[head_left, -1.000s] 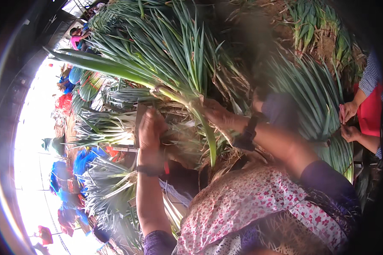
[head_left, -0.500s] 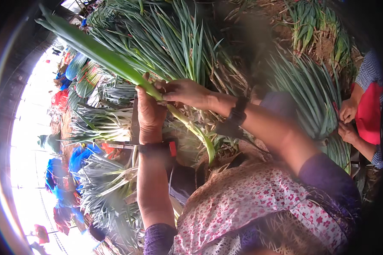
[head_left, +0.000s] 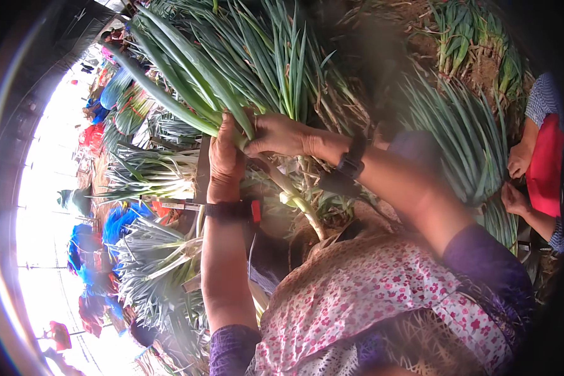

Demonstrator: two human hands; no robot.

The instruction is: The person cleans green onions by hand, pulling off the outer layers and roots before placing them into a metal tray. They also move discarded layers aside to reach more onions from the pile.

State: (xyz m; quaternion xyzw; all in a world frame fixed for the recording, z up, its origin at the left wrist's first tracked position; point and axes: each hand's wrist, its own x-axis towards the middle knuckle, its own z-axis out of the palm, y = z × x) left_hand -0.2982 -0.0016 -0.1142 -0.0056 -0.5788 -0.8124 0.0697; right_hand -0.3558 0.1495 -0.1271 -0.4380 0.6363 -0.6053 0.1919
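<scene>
A large green onion [head_left: 299,202] slants across the middle, its pale root end pointing down toward my apron and its long green leaves fanning out to the upper left. My left hand [head_left: 227,156] is closed around it where the leaves begin. Against it, my right hand [head_left: 281,134] pinches the same onion from the right, its fingertips partly hidden. Behind both hands lies a big heap of green onions [head_left: 257,59], leaves pointing up and left.
Bundles of pale-stemmed green onions [head_left: 153,175] lie at the left, near blue plastic bags [head_left: 120,222]. At the far right, a co-worker's hands [head_left: 516,160] are beside another pile of onions [head_left: 454,138]. My floral apron [head_left: 382,288] fills the lower middle.
The onion's leaves, earlier together in one broad band, are now spread into several separate blades. Its root end has shifted slightly right, and my hands remain close together.
</scene>
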